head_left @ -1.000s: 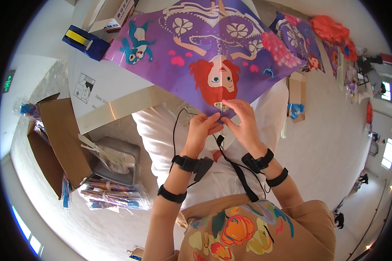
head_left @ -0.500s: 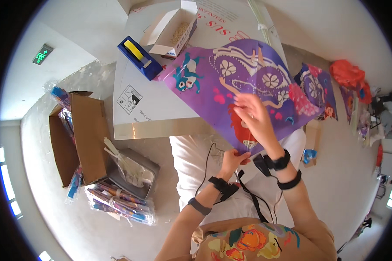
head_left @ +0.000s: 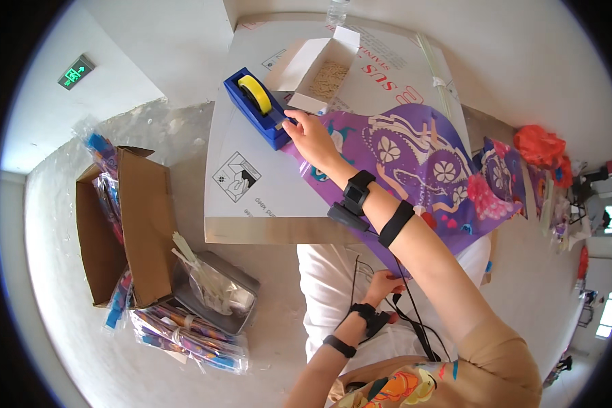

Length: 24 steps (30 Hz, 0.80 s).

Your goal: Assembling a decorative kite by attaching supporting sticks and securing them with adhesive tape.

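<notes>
A purple printed sheet point(head_left: 415, 146) with a cartoon figure and flowers lies over the table and hangs down over my lap. At its near corner my left hand point(head_left: 382, 289) is closed, pinching the sheet's edge. My right hand point(head_left: 314, 139) reaches across the sheet to the blue tape dispenser point(head_left: 248, 112), which carries a yellow-cored roll point(head_left: 255, 94). Its thumb and forefinger are drawn together at the dispenser's cutting end. Whether tape is between them is too small to see. My right forearm covers part of the sheet.
An open white box point(head_left: 330, 73) of small tan pieces stands behind the dispenser on the table point(head_left: 234, 221). Thin pale sticks point(head_left: 434, 71) lie at the far right. On the floor at left are a cardboard box point(head_left: 146, 231), a grey bin point(head_left: 248, 299) and bagged bundles point(head_left: 190, 340).
My right hand has moved from above the sheet, left and away from me, to the tape dispenser. My left hand stays at the sheet's near corner. The whole view has shifted.
</notes>
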Available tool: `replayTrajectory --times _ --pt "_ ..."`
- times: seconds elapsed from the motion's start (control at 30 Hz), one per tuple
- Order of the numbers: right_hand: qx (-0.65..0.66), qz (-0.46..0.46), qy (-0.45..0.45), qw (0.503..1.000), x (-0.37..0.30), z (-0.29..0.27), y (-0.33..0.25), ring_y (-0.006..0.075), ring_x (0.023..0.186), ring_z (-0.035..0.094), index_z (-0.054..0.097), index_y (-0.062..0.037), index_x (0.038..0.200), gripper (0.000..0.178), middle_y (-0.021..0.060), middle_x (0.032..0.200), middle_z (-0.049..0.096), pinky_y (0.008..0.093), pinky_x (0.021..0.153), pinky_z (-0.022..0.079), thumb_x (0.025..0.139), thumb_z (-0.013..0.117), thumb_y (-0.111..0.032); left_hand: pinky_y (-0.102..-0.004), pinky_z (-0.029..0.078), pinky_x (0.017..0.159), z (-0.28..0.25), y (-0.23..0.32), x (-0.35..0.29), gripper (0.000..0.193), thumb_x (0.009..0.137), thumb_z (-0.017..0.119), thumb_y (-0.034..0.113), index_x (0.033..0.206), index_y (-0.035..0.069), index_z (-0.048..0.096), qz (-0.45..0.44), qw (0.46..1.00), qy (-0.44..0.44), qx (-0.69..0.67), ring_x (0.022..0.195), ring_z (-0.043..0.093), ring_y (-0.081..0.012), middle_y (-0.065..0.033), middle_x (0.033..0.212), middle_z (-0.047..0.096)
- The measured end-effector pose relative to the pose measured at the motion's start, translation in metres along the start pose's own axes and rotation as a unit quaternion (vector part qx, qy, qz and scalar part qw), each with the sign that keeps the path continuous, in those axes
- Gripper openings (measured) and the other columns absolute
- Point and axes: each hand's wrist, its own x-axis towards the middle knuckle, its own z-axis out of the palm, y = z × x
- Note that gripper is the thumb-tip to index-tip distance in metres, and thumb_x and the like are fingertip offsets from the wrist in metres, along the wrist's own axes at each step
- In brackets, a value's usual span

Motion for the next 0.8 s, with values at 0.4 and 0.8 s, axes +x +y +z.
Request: replayTrajectory --times 0.4,0.8 --pt "-0.117 0.152 -0.033 0.981 0.042 -0.003 -0.009 0.0274 0.079 0.066 0.070 -0.0068 0.088 0.033 0.0103 0.081 0.069 0.0393 0.069 0.049 0.087 0.062 -0.039 -0.0253 0.057 0.061 -0.007 0.004 -0.005 0.019 0.082 0.071 0.009 0.090 -0.007 0.066 0.004 1.000 -0.011 -0.017 0.066 0.067 -0.0146 -0.0095 0.078 0.068" --pt "0.195 0.263 -0.034 0.944 0.049 0.006 -0.028 0.0159 0.071 0.057 0.067 0.0013 0.085 0.024 0.0079 0.077 0.064 0.0372 0.069 0.045 0.083 0.069 -0.023 -0.0245 0.056 0.059 -0.010 -0.005 -0.001 0.019 0.082 0.072 0.011 0.090 -0.005 0.067 0.041 0.999 -0.012 -0.021 0.065 0.066 -0.0138 -0.0073 0.077 0.068"
